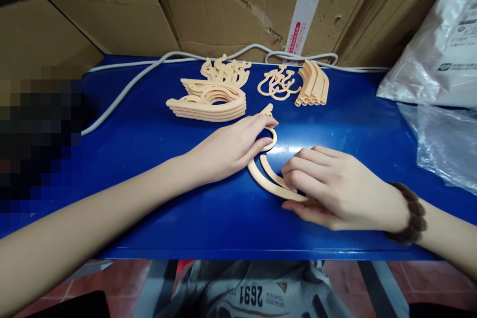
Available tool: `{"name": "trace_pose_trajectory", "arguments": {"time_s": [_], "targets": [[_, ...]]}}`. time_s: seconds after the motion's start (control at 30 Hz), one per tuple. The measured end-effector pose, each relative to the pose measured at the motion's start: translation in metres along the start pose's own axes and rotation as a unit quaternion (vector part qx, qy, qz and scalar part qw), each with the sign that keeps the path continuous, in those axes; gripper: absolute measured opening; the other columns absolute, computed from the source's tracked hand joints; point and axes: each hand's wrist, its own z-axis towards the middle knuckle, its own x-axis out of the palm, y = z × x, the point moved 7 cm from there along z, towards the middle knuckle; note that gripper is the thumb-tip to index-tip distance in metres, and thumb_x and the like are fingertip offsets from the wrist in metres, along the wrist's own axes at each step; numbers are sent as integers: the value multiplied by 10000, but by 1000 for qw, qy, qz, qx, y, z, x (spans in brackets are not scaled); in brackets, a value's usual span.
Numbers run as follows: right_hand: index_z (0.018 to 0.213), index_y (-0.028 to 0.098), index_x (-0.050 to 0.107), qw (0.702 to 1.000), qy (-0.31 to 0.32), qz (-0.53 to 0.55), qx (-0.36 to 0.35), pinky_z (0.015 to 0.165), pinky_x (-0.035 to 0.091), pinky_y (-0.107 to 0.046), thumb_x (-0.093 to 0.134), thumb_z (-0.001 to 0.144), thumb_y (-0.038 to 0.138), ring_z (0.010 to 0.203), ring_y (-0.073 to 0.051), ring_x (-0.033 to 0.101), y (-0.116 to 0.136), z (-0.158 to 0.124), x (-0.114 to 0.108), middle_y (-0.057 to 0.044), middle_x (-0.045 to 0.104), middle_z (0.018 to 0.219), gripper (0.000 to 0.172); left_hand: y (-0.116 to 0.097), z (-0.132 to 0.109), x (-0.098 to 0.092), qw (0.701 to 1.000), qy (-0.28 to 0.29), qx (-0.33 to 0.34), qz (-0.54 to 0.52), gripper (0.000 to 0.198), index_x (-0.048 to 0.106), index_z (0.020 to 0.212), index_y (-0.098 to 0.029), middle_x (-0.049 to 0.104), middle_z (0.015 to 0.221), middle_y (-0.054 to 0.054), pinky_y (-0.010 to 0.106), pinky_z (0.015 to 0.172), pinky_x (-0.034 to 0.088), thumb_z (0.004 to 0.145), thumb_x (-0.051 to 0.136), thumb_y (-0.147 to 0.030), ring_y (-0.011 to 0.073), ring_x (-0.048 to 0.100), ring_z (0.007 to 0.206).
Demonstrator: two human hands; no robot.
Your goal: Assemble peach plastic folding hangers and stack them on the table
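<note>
1 curved beige pc [274, 186]: long axis diag., from my L hand [238, 144], loosely closed on far end, to my R hand [331, 189], pinching nr. end.

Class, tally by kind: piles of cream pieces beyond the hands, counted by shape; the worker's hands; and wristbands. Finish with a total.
Cream piles: 4
Hands (left hand, right hand): 2
Brown wristband: 1
Total: 7
</note>
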Motion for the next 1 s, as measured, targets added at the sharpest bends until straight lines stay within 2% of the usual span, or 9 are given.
{"name": "trace_pose_trajectory", "arguments": {"time_s": [0.13, 0.5, 0.7, 1.0], "targets": [[871, 170, 557, 1000, -1, 24, 15, 733, 396, -311, 484, 941, 182, 803, -179, 528, -10, 0, -1, -73, 641, 875, 102, 0, -1, -1, 1000, -2, 2, -6, 367, 466, 1355, -124, 574, 1380, 127, 356, 1093, 431, 1034, 397, -290, 211, 536, 1292], [904, 191, 513, 996, -22, 61, 55, 800, 420, -341, 454, 899, 88, 895, -202, 517, -39, -3, -1, -85, 636, 942, 119, -3, -2, 2, 999, 7, 24, -30, 424, 363, 1435, -127, 608, 1337, 118, 338, 1087, 433, 1017, 350, -200, 188, 561, 1267], [895, 205, 469, 995, -38, 76, 57, 813, 426, -344, 474, 904, 76, 942, -204, 547, -44, -5, -2, -85, 659, 1022, 130, -4, -3, 2, 999, 21, 36, -27, 518, 347, 1434, -133, 590, 1368, 106, 310, 1072, 437, 921, 360, -57, 168, 550, 1280], [835, 214, 444, 994, -40, 80, 61, 785, 406, -336, 462, 896, 65, 908, -196, 554, -45, -4, -2, -79, 661, 1001, 162, -5, -3, 2, 999, 15, 48, -20, 565, 355, 1428, -171, 597, 1376, 95, 321, 1038, 486, 880, 357, -37, 181, 579, 1263]]}}
